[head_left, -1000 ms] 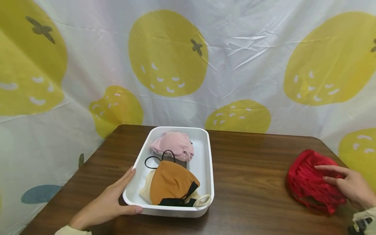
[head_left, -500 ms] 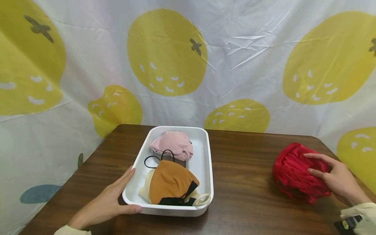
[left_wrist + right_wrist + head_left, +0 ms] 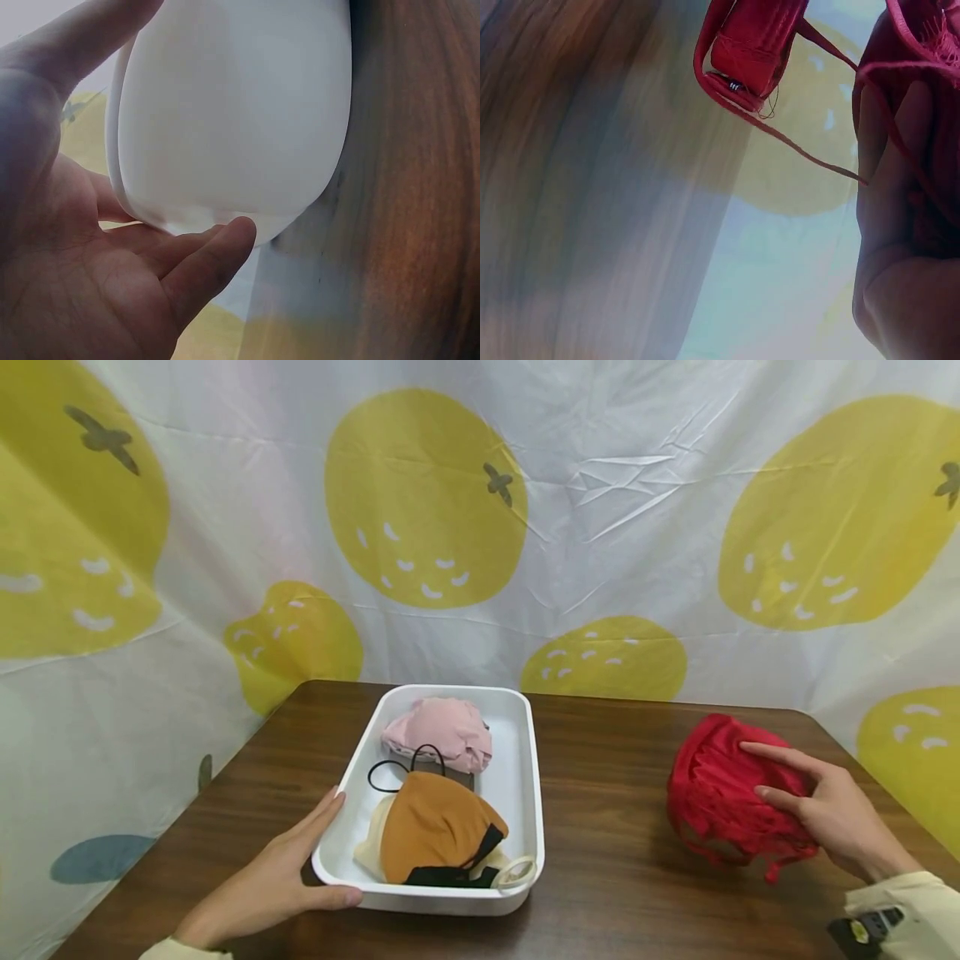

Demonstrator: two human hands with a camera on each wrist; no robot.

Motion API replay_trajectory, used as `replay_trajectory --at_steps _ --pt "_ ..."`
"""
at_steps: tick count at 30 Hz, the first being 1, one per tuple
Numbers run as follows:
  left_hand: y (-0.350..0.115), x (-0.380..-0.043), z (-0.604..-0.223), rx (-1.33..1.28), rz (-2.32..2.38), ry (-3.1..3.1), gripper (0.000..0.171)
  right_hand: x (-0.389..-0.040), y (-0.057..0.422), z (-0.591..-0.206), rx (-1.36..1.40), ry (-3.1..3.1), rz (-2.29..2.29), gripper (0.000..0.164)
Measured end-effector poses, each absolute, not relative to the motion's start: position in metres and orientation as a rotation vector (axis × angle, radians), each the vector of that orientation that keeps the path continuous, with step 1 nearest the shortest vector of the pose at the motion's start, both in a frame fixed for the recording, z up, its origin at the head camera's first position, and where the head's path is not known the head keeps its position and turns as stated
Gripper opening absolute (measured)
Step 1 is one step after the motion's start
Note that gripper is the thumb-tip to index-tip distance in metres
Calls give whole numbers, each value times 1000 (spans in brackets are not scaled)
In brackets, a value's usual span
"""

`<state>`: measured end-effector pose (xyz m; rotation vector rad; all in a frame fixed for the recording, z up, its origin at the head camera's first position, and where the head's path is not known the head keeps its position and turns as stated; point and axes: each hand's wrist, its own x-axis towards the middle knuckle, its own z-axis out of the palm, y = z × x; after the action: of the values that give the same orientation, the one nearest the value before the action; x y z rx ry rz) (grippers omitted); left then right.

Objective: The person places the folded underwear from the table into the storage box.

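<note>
A white tray (image 3: pixel 530 785) stands on the table. It holds a folded pink bra (image 3: pixel 442 732), an orange bra (image 3: pixel 435 827) with black straps, and something cream under the orange one. My left hand (image 3: pixel 273 877) grips the tray's near left corner, thumb on the front wall and fingers along the left side. To the right, my right hand (image 3: pixel 836 810) holds a crumpled red bra (image 3: pixel 720 785) above the table, with thumb and fingers on it. Its thin straps (image 3: pixel 795 146) dangle in the right wrist view, where the hand is partly covered by red fabric.
The brown wooden table (image 3: pixel 607 860) extends between the tray and my right hand. Behind it hangs a white curtain (image 3: pixel 615 527) printed with yellow fruit. A cream strap loop (image 3: pixel 516 872) lies against the tray's near right corner.
My right hand has moved left with the red bra, which has risen off the table. My left hand and the tray have stayed in place.
</note>
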<state>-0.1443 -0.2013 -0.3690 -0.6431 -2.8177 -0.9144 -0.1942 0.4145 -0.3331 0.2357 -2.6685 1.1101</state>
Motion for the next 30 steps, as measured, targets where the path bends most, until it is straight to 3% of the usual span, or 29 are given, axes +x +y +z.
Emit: replay_trajectory --at_steps 10,30 --pt "-201 -144 -370 -633 -910 -2814 115 -196 383 -325 292 -2671 1432 53" --pt "-200 -142 -372 -631 -883 -2800 113 -201 331 -313 402 -2652 1584 54"
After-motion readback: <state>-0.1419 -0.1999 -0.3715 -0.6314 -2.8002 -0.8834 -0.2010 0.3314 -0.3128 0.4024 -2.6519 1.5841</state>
